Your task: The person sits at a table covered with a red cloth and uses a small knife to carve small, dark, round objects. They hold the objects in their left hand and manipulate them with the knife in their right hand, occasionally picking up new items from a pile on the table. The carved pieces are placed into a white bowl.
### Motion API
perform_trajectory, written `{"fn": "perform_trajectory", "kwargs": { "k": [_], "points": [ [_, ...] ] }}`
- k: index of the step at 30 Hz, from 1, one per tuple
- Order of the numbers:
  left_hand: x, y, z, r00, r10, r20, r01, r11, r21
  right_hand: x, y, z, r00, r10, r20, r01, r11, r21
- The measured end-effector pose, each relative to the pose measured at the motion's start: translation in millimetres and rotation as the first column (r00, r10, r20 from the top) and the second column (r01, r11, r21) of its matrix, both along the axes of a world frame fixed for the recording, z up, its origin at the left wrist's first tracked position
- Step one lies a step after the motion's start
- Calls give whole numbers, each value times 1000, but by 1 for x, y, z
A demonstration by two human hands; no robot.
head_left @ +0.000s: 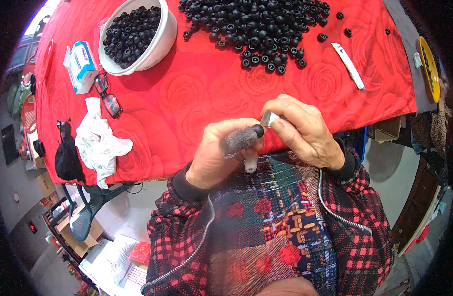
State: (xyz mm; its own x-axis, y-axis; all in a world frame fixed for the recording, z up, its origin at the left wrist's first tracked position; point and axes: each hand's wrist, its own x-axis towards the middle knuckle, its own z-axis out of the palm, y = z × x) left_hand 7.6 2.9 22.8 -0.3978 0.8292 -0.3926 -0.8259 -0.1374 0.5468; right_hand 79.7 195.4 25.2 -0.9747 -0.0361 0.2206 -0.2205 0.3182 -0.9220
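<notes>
The left hand (210,148), curled in a pinch, held a round black piece (257,130) at the tip of its grey finger cover (238,142). Just right of that piece, the right hand (305,132) tightly gripped a metal blade (267,119) slanting toward it, contact unclear; black parts (256,29) lay beyond it.

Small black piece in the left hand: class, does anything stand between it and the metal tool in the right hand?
Nothing visible does. The small black piece is gripped by the left hand, and the metal tool in the right hand is right beside it. Whether the two touch is hard to tell.
</notes>
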Motion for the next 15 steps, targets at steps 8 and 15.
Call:
{"fn": "perform_trajectory", "kwargs": {
  "k": [8,15],
  "points": [
    [-1,1,-5,999,-13,31,14,999,-31,-2,1,0,1000,14,24,-15,1000,23],
    [-1,1,-5,998,-25,54,26,999,-27,-2,3,0,998,41,38,-42,999,22]
  ]
}}
